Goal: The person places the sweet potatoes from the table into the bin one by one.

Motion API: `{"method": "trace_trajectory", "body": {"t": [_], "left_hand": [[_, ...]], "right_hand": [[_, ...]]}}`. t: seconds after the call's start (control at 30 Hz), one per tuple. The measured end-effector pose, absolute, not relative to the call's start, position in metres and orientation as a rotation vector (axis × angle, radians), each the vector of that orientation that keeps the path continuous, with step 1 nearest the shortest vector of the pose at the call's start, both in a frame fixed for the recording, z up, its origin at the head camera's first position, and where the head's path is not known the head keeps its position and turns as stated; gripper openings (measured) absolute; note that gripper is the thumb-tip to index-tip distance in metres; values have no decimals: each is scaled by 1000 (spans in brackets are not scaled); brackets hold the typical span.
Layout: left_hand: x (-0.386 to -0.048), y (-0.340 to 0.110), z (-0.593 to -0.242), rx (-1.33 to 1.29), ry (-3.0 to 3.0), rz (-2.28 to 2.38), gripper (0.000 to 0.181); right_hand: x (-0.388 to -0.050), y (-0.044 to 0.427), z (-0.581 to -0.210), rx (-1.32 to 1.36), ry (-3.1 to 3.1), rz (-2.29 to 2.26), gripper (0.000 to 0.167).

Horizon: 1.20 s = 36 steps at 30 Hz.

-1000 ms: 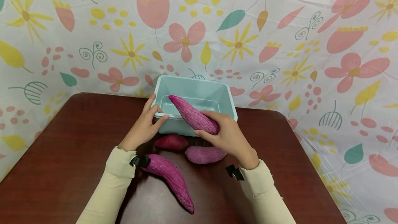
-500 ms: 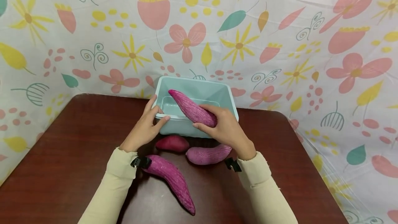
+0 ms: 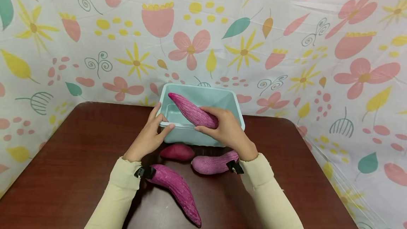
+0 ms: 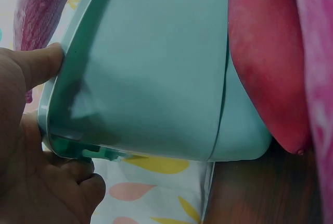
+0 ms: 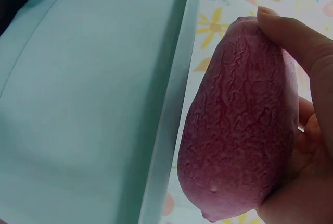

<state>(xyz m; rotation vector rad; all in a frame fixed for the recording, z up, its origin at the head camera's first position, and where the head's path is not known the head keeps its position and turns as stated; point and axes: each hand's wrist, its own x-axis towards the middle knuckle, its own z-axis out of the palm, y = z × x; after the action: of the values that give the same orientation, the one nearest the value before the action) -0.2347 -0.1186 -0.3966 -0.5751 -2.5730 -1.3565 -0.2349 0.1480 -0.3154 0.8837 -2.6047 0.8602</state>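
My right hand (image 3: pixel 227 126) grips a purple sweet potato (image 3: pixel 192 110) by its thick end, thumb on the near side. The tapered end points up and left over the opening of a light blue plastic bin (image 3: pixel 190 135). With my left hand (image 3: pixel 147 133) I hold the bin's near left corner, the thumb on the rim (image 4: pixel 65 57) and the fingers around the side. The right wrist view shows the sweet potato's wrinkled skin (image 5: pixel 239 120) close up, beside the bin's rim.
On the brown table (image 3: pixel 79 158), a red sweet potato (image 3: pixel 177 152) lies before the bin. Right of it is a lighter purple sweet potato (image 3: pixel 211 164), partly behind the right wrist strap. A long curved purple one (image 3: pixel 178 188) lies nearer. A floral cloth (image 3: pixel 190 17) hangs behind.
My right hand has shifted slightly left with the sweet potato, farther over the bin. The left hand keeps its place on the corner. The head view has tilted up a little.
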Motion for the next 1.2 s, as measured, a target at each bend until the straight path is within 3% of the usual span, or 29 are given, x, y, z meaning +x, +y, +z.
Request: {"method": "trace_trajectory", "body": {"t": [0.8, 1.2], "left_hand": [[-237, -120, -397, -591, -2573, -1372, 32], [-235, -120, -395, -593, -2577, -1407, 31]], "right_hand": [[-284, 145, -331, 699, -2775, 852, 56], [-292, 144, -340, 719, -2811, 851, 55]]}}
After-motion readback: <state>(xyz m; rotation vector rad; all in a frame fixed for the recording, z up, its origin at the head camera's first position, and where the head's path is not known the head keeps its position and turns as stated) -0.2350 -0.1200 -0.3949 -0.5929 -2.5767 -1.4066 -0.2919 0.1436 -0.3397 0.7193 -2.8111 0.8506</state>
